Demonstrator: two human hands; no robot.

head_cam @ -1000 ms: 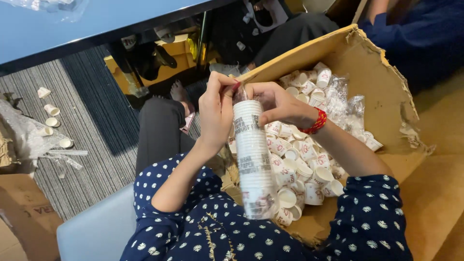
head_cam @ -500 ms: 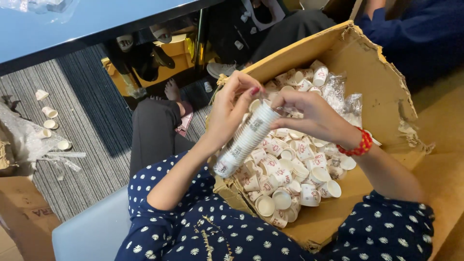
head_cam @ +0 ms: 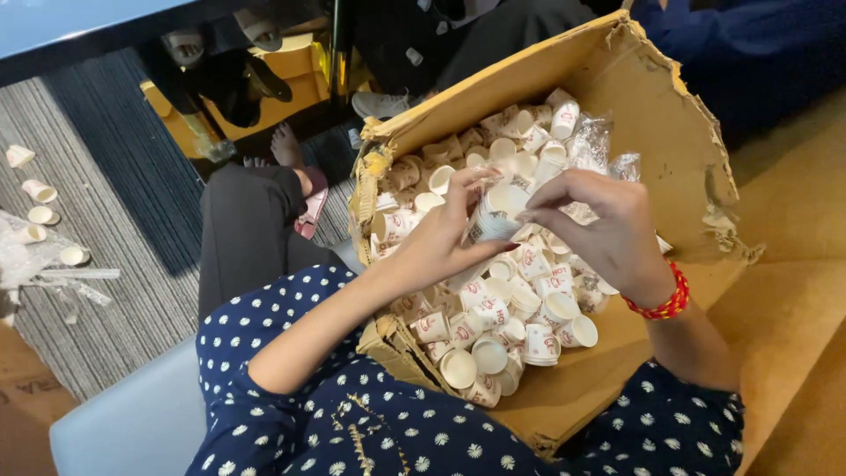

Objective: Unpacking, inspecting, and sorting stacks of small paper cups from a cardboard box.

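Note:
A torn cardboard box (head_cam: 634, 97) rests on my lap, filled with several small white paper cups (head_cam: 511, 308) with red print. My left hand (head_cam: 445, 234) grips a stack of nested cups (head_cam: 495, 211), tilted so its open end faces me. My right hand (head_cam: 599, 225) hovers just right of the stack's top, fingers curled and touching its rim. A red beaded bracelet (head_cam: 661, 304) circles my right wrist. Most of the stack's length is hidden behind my left hand.
Crumpled clear plastic wrap (head_cam: 595, 145) lies among the cups at the box's far side. Loose cups (head_cam: 40, 207) and plastic scraps (head_cam: 53, 273) lie on the striped carpet at left. Another person's feet (head_cam: 286, 145) show under the table. A wooden surface (head_cam: 793, 291) lies right.
The cup stack went from upright, to slanted, to pointing its open end toward me over the box. Both hands moved right and closer together above the loose cups.

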